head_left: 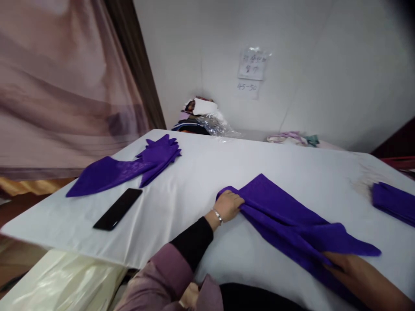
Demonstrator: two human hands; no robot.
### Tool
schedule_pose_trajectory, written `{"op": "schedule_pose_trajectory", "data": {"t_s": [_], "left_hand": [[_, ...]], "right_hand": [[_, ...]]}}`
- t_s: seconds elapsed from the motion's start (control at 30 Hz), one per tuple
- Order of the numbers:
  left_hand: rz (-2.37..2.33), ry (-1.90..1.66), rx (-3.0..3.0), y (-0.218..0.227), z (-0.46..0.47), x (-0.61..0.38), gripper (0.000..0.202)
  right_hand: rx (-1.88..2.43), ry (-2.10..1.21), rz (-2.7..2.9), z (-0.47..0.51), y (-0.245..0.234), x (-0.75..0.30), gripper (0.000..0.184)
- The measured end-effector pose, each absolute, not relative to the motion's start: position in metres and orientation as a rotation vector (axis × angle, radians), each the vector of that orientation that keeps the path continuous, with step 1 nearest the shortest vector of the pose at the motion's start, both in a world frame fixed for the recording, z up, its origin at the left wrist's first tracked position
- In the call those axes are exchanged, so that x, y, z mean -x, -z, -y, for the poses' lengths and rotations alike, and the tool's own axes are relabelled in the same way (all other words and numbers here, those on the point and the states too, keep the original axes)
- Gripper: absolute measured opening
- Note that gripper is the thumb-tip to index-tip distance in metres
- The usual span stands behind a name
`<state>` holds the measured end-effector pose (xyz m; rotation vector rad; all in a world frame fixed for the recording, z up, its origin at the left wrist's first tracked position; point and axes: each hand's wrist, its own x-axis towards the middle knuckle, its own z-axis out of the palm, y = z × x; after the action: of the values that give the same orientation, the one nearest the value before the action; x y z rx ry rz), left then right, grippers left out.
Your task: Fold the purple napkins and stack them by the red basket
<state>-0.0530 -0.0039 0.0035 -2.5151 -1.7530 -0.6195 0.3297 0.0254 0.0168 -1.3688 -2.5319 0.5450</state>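
Note:
A purple cloth napkin lies partly folded across the white table in front of me, one pointed corner facing the wall. My left hand, with a silver bracelet at the wrist, grips its left end with curled fingers. Near its right end, my right hand has its fingers at the lower folds; the cloth hides part of them. At the far left lie folded purple napkins, fanned into points, with another purple piece stretching out beside them. More purple cloth sits folded at the right edge.
A black phone rests on the white table at the left. Behind the table are piled fabrics and clear plastic, plus more cloths. Handwritten papers hang on the wall. A pinkish curtain hangs at the left.

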Motion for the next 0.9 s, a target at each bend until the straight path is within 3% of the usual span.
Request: {"op": "schedule_pose_trajectory", "data": {"t_s": [0.1, 0.2, 0.33, 0.5, 0.6, 0.67, 0.7, 0.77, 0.83, 0.9], "left_hand": [[1.81, 0.666, 2.501, -0.008, 0.012, 0.068, 0.015], [1.854, 0.693, 2.478, -0.017, 0.024, 0.082, 0.015], [2.113, 0.697, 2.447, -0.035, 0.032, 0.098, 0.012], [2.265, 0.488, 2.328, -0.08, -0.024, 0.105, 0.006], [2.31, 0.511, 2.075, -0.136, -0.087, 0.102, 0.008], [2.275, 0.614, 1.945, -0.187, -0.122, 0.099, 0.018], [2.251, 0.675, 1.872, -0.216, -0.134, 0.098, 0.025], [2.162, 0.837, 1.694, -0.272, -0.143, 0.096, 0.038], [1.782, 1.175, 1.499, -0.318, -0.133, 0.094, 0.04], [1.497, 1.268, 1.439, -0.342, -0.112, 0.094, 0.035]], "right_hand": [[1.44, -0.64, 2.671, -0.025, -0.039, -0.344, 0.024], [1.458, -0.568, 2.629, -0.021, -0.054, -0.356, 0.019], [1.569, -0.772, 2.524, -0.027, -0.067, -0.362, 0.019], [1.626, -1.001, 2.506, -0.096, -0.103, -0.339, 0.014], [1.759, -0.655, 2.544, -0.159, -0.157, -0.312, 0.01], [1.764, -0.331, 2.35, -0.193, -0.208, -0.297, 0.022], [1.696, -0.164, 2.14, -0.204, -0.235, -0.292, 0.033], [1.301, 0.137, 1.738, -0.216, -0.284, -0.29, 0.033], [1.012, 0.319, 1.539, -0.213, -0.317, -0.297, 0.037], [0.873, 0.379, 1.509, -0.201, -0.328, -0.307, 0.04]]}}
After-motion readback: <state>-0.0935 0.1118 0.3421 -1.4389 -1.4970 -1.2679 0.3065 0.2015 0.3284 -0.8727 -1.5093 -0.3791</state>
